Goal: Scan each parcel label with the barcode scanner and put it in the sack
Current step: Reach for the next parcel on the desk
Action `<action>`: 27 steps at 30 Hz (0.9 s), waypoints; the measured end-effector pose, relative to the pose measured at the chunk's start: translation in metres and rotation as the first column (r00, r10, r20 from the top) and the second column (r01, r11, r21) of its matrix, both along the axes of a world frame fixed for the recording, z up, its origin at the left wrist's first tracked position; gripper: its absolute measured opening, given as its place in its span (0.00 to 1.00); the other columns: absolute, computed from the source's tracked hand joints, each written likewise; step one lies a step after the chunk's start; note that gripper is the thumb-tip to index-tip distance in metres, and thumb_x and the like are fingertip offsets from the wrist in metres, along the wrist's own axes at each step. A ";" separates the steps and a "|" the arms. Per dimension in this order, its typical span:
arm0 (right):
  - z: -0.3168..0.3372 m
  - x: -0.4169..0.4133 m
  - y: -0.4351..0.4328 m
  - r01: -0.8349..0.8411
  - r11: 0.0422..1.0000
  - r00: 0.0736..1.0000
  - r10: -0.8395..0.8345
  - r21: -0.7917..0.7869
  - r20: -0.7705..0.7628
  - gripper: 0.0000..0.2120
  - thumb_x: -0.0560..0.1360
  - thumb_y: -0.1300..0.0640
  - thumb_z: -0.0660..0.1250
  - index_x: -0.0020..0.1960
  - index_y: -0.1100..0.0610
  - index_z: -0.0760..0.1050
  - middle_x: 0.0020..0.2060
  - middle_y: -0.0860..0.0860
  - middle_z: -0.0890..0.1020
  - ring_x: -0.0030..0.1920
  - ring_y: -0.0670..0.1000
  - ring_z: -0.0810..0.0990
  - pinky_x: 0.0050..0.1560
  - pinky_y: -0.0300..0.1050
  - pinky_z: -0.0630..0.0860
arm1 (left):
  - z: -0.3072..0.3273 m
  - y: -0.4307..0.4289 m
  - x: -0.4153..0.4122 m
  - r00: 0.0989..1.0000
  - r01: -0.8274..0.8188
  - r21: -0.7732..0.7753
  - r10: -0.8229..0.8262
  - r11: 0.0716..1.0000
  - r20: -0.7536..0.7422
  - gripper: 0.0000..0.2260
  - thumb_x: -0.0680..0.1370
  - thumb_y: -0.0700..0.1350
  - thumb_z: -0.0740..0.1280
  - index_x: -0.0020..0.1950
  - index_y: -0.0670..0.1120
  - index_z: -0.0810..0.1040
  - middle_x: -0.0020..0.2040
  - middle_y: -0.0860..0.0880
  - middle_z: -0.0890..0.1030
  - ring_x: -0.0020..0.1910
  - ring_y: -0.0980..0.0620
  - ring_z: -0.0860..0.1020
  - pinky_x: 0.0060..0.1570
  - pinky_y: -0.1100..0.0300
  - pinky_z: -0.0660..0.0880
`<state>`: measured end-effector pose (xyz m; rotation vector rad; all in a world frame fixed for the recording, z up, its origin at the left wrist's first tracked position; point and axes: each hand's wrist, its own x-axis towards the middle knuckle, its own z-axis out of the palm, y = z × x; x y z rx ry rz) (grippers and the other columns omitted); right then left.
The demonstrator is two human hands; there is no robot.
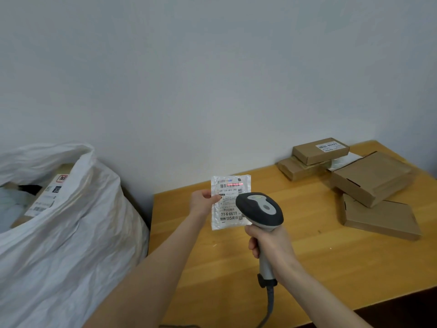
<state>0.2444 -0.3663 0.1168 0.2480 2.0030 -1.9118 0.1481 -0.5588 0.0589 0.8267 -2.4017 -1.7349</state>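
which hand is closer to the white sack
Left. The left hand holds the parcel just right of the sack; the right hand grips the scanner farther right.

Lower-right of parcel (227,213) label hidden behind scanner (260,209) head — fine print too small to read. Scanner's cable (270,301) runs off btm edge. White sack (71,233) cut by left & btm edges; boxes (45,197) inside mostly hidden by its rim.

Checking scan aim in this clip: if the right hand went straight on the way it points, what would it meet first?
Probably the white parcel pinched by the left hand; the right hand aims the scanner there. Gap unclear.
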 end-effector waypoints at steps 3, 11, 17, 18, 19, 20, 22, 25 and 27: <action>0.001 0.001 -0.001 -0.002 1.000 1.000 0.002 0.003 0.009 0.07 0.72 0.65 0.68 0.35 0.61 0.75 0.26 0.56 0.77 0.22 0.49 0.71 0.25 0.39 0.69 | -0.001 -0.002 0.000 1.000 -0.007 0.000 0.007 1.000 0.000 0.05 0.73 0.40 0.73 0.48 0.44 0.80 0.47 0.46 0.83 0.47 0.47 0.81 0.50 0.51 0.78; 0.002 0.003 -0.004 -0.004 1.000 0.999 0.005 -0.014 0.035 0.08 0.72 0.66 0.68 0.35 0.60 0.74 0.25 0.55 0.75 0.23 0.50 0.70 0.26 0.42 0.68 | 0.001 -0.005 0.001 1.000 -0.011 0.000 0.011 1.000 -0.014 0.04 0.74 0.39 0.72 0.46 0.45 0.80 0.45 0.48 0.83 0.45 0.49 0.80 0.47 0.55 0.76; 0.004 0.003 -0.005 -0.022 1.000 0.999 0.022 -0.017 0.040 0.08 0.72 0.66 0.68 0.35 0.60 0.73 0.25 0.55 0.75 0.22 0.50 0.69 0.26 0.41 0.68 | 0.000 -0.007 0.002 1.000 -0.015 -0.011 0.015 1.000 -0.017 0.04 0.74 0.40 0.72 0.44 0.47 0.79 0.45 0.47 0.83 0.46 0.48 0.81 0.50 0.52 0.77; 0.004 0.003 -0.005 -0.022 1.000 0.999 0.023 -0.014 0.039 0.08 0.72 0.66 0.68 0.35 0.60 0.73 0.25 0.55 0.75 0.22 0.50 0.69 0.26 0.41 0.68 | 0.000 -0.007 0.003 1.000 -0.017 -0.012 0.017 1.000 -0.018 0.04 0.74 0.40 0.72 0.44 0.47 0.79 0.45 0.47 0.83 0.46 0.48 0.81 0.50 0.52 0.77; 0.004 0.003 -0.005 -0.026 1.000 0.999 0.026 -0.010 0.038 0.08 0.72 0.66 0.68 0.35 0.61 0.73 0.25 0.55 0.75 0.22 0.50 0.69 0.27 0.41 0.68 | -0.001 -0.007 0.003 1.000 -0.019 -0.012 0.019 1.000 -0.019 0.04 0.74 0.40 0.72 0.45 0.47 0.79 0.46 0.47 0.83 0.46 0.48 0.81 0.50 0.53 0.77; 0.004 0.003 -0.005 -0.030 1.000 0.999 0.030 -0.009 0.038 0.08 0.72 0.66 0.68 0.34 0.61 0.73 0.25 0.55 0.75 0.22 0.50 0.69 0.27 0.41 0.68 | 0.000 -0.007 0.004 1.000 -0.021 -0.013 0.021 1.000 -0.020 0.04 0.74 0.40 0.72 0.45 0.47 0.79 0.46 0.47 0.83 0.46 0.48 0.81 0.49 0.53 0.77; 0.004 0.004 -0.004 -0.033 0.999 0.998 0.034 -0.020 0.046 0.08 0.72 0.66 0.68 0.34 0.61 0.73 0.25 0.55 0.75 0.22 0.50 0.69 0.27 0.41 0.68 | 0.000 -0.007 0.005 1.000 -0.021 -0.013 0.021 1.000 -0.020 0.04 0.74 0.40 0.72 0.45 0.46 0.79 0.45 0.47 0.83 0.45 0.48 0.81 0.46 0.55 0.77; 0.004 0.004 -0.002 -0.038 0.999 0.998 0.040 -0.029 0.046 0.08 0.72 0.66 0.68 0.34 0.60 0.74 0.25 0.55 0.75 0.22 0.50 0.69 0.27 0.41 0.68 | 0.001 -0.005 0.006 0.999 -0.031 -0.013 0.031 0.999 -0.018 0.04 0.74 0.39 0.72 0.46 0.45 0.79 0.45 0.47 0.83 0.43 0.50 0.80 0.41 0.59 0.74; 0.004 0.005 -0.001 -0.044 0.999 0.998 0.045 -0.029 0.044 0.08 0.72 0.66 0.68 0.35 0.60 0.74 0.25 0.55 0.75 0.23 0.50 0.69 0.27 0.41 0.68 | 0.001 -0.005 0.007 0.999 -0.035 -0.017 0.035 0.999 -0.014 0.04 0.74 0.40 0.72 0.47 0.45 0.80 0.45 0.48 0.83 0.41 0.52 0.79 0.37 0.61 0.72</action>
